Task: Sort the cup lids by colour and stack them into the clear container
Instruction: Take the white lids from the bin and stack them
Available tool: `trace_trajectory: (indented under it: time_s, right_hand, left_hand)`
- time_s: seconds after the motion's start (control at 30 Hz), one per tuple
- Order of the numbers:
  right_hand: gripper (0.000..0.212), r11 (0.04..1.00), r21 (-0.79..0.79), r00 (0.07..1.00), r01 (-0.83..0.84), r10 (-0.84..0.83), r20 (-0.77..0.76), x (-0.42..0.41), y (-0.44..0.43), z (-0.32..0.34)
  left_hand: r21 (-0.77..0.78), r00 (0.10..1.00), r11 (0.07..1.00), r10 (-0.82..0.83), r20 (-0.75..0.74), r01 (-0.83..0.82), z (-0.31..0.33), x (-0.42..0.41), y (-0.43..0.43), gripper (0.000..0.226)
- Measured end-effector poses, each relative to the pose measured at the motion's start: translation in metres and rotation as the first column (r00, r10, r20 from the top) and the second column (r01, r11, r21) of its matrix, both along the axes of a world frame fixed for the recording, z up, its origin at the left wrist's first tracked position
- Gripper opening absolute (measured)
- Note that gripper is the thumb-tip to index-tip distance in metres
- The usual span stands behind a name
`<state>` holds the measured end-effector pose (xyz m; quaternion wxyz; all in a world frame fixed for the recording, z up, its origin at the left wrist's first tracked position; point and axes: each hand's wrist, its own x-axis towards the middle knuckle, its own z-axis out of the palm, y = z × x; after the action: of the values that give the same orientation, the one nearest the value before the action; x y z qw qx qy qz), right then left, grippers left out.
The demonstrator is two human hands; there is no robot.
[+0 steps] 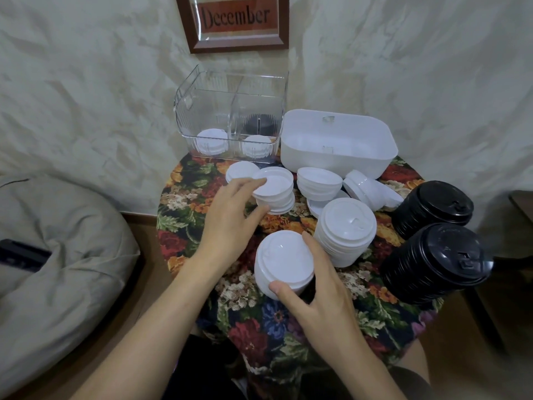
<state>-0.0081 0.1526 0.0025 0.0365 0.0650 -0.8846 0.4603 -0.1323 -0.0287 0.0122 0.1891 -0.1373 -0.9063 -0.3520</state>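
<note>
Left hand (pixel 227 217) seemingly around upturned lids (pixel 277 192), right hand (pixel 323 287) around white stack (pixel 284 261).

The container (pixel 184 93) stood at upper centre on the table (pixel 259 342), a tub (pixel 337 166) just right of it, lid stacks (pixel 344 226) before both, two taller stacks (pixel 432 206) at the right edge

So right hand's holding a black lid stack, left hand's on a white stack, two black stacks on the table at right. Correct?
No. The lid stack in the right hand is white, not black, as the head view shows. Rest holds: the left hand grips an upturned white stack, and the far black stack and near black stack stand on the table at right.
</note>
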Motion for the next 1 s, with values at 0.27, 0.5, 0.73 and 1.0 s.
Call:
trace_trajectory:
  time_s: [0.27,0.5,0.73,1.0]
  right_hand:
    - [0.076,1.0,0.011,0.999,-0.021,0.021,0.03,0.001,0.002,-0.001]
    - [0.08,1.0,-0.009,0.999,-0.017,0.017,0.036,0.002,0.003,-0.002]
    - [0.09,0.999,-0.045,0.999,0.013,-0.011,0.037,0.004,0.003,0.0]
    - [0.091,0.998,-0.06,1.0,0.014,-0.014,-0.005,0.004,0.001,0.001]
  left_hand:
    - [-0.093,0.995,0.993,-0.059,0.081,0.066,0.009,-0.019,0.0,0.017]
    - [0.216,0.981,0.974,-0.111,0.159,0.075,0.022,0.004,-0.012,0.013]
    - [0.67,0.9,0.728,-0.378,0.216,0.145,0.037,0.059,-0.028,0.01]
    - [0.875,0.788,0.483,-0.522,0.327,-0.044,0.025,0.065,-0.036,0.027]
